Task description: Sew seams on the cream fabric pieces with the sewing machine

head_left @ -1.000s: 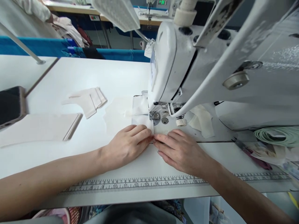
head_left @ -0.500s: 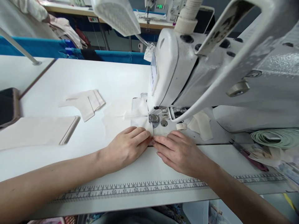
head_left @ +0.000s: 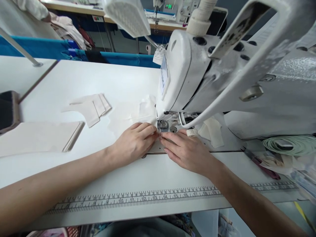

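Note:
My left hand point(head_left: 136, 142) is closed, its fingertips pinching the near edge of a thin white fabric piece point(head_left: 144, 111) just in front of the presser foot point(head_left: 163, 125). From the other side my right hand point(head_left: 189, 152) meets it, thumb side hidden, fingertips pressed together at the same fabric edge. Both sets of fingertips nearly touch. The fabric runs away to the left of the foot, on the bed of a white sewing machine point(head_left: 176, 75). Just above the right hand's knuckles is a ribbed white knob point(head_left: 192, 132).
Cut cream pieces point(head_left: 90, 107) and a folded fabric stack point(head_left: 39, 138) lie left, near a phone-like dark object point(head_left: 8, 110). Cream scraps point(head_left: 211, 131), scissor-like snips point(head_left: 264, 166) and a green cord coil point(head_left: 288, 144) lie right. A ruler strip point(head_left: 138, 199) lines the front edge.
Both hands have moved forward toward the presser foot, still together at the fabric edge. The white fabric has slid away behind the foot and crumpled.

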`<state>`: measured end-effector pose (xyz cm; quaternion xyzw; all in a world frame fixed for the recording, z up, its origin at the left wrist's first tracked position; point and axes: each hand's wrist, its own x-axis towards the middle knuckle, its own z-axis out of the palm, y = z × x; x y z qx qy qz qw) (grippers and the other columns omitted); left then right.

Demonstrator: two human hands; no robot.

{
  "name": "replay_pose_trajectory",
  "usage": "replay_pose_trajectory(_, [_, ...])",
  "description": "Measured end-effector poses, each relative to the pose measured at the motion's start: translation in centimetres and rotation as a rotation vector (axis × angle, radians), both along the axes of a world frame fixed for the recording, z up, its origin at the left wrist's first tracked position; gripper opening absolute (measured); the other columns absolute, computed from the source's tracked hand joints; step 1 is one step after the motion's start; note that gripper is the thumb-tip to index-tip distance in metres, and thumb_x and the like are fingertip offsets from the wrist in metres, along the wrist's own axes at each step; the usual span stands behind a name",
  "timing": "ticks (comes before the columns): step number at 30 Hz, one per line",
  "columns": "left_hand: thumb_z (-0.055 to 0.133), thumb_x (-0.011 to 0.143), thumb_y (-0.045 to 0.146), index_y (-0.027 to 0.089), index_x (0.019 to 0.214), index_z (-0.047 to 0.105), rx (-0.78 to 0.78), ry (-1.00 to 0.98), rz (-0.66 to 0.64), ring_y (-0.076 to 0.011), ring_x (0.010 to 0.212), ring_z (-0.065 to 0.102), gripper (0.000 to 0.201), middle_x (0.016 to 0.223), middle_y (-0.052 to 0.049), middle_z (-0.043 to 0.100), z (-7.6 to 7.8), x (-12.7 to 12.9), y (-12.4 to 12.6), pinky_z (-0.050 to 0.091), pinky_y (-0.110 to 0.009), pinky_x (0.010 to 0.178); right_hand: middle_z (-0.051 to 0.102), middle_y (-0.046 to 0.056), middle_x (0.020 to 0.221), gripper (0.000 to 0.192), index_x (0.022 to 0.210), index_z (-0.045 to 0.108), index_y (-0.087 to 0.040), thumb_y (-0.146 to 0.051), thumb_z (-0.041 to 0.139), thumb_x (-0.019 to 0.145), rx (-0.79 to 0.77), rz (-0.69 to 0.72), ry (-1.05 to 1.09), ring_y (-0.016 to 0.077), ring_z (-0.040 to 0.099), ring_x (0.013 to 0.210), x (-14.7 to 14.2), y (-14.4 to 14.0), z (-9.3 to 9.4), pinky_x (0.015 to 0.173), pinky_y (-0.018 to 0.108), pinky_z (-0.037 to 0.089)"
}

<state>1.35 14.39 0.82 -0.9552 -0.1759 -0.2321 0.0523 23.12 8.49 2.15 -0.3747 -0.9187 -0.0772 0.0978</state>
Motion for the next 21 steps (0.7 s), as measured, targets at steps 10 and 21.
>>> replay_pose_trajectory(10, [0.049, 0.096, 0.017, 0.012, 0.095, 0.065, -0.056, -0.052, 0.004, -0.0185, 0.083, 0.058, 0.017, 0.091, -0.008, 0.067, 0.1, 0.2, 0.0, 0.049, -0.031, 0.07, 0.065, 0.009, 0.115, 0.025, 0.113, 0.065, -0.013, -0.019, 0.048, 0.095, 0.126, -0.061, -0.036, 0.0161, 0.057, 0.077, -0.5, -0.8, -0.1, 0.073, 0.032, 0.039])
replay_pose_trajectory(21, [0.05, 0.093, 0.012, 0.013, 0.092, 0.065, 0.068, -0.029, -0.02, -0.0178, 0.08, 0.059, 0.015, 0.089, -0.006, 0.068, 0.2, 0.2, -0.1, 0.048, -0.032, 0.07, 0.065, 0.009, 0.103, 0.021, 0.105, 0.065, -0.013, -0.016, 0.048, 0.094, 0.095, -0.059, 0.031, 0.0178, 0.058, 0.084, -0.6, -1.5, -0.2, 0.077, 0.033, 0.041])
